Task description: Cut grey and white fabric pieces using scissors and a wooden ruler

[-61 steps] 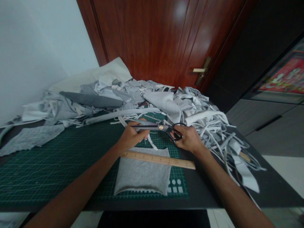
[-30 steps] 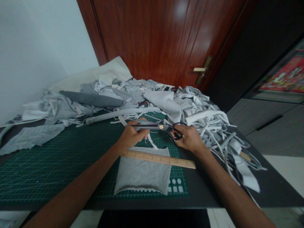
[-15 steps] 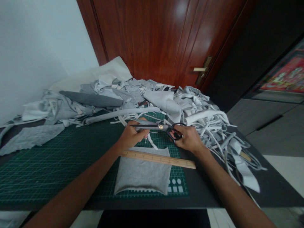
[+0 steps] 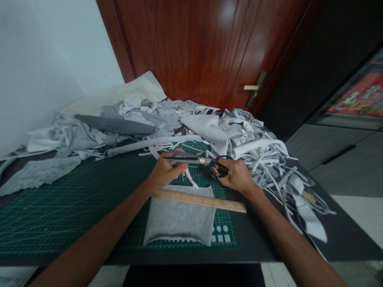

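Scissors (image 4: 202,160) I hold level: left hand (image 4: 165,171) pinches the blades (image 4: 185,159), right hand (image 4: 235,175) grips the handles (image 4: 220,166), just above the ruler (image 4: 199,200).

Soft, rather dim light is spread evenly over the scene, and pale glare is seen on the varnished wooden door (image 4: 227,48). Shadows are faint. The frame edges are bent by wide-angle distortion, and the fabric strips (image 4: 311,225) at lower right are blurred.
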The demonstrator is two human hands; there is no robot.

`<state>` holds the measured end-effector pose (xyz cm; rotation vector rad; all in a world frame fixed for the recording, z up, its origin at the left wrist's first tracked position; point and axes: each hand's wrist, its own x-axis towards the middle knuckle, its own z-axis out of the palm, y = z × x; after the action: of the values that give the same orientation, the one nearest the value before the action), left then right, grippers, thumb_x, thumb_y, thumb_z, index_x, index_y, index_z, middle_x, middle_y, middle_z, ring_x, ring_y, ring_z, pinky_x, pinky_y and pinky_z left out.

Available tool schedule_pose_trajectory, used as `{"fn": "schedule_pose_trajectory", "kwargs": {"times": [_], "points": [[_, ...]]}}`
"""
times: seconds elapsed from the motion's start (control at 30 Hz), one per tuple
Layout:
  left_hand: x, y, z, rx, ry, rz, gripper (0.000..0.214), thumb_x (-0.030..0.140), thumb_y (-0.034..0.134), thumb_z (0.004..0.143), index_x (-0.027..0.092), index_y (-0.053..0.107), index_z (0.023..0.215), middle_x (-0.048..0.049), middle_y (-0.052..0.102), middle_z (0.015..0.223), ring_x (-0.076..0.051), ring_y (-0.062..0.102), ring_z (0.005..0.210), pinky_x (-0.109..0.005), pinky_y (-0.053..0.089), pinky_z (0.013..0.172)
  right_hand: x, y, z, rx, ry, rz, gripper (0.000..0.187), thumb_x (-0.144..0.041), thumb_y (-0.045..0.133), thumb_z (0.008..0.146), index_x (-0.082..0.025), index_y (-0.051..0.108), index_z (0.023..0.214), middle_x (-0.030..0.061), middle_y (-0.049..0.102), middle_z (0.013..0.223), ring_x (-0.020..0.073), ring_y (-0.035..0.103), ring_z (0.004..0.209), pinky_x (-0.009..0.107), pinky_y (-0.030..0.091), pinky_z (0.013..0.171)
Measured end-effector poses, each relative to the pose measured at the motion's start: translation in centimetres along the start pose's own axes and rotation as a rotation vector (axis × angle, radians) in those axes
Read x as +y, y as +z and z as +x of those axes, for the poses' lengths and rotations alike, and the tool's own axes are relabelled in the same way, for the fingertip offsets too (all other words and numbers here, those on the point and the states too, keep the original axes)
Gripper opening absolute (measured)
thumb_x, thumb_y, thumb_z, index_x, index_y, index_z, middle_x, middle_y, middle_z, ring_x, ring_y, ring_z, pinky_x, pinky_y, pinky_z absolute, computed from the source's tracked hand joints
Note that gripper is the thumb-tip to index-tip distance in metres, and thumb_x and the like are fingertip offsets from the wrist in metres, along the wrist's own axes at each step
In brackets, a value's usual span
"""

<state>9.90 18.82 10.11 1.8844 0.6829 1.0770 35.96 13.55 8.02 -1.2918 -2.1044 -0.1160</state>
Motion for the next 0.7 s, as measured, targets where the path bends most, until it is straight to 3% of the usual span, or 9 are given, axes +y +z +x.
{"fn": "schedule_pose_trajectory", "kwargs": {"times": [0.7], "points": [[-0.15, -0.05, -0.01, -0.004, -0.013, 0.004, 0.022, 0.024, 0.063, 0.089, 0.019, 0.055, 0.069, 0.0068, 0.052, 0.051, -0.006, 0.044, 0.042, -0.017, 0.036, 0.042, 0.09, -0.04, -0.04, -0.015, 0.026, -0.014, 0.011, -0.027, 0.062, 0.087, -0.021, 0.061, 0.077, 0.0002, 0.065, 0.065, 0.0130, 0.056, 0.055, 0.023, 0.035, 0.056]]}}
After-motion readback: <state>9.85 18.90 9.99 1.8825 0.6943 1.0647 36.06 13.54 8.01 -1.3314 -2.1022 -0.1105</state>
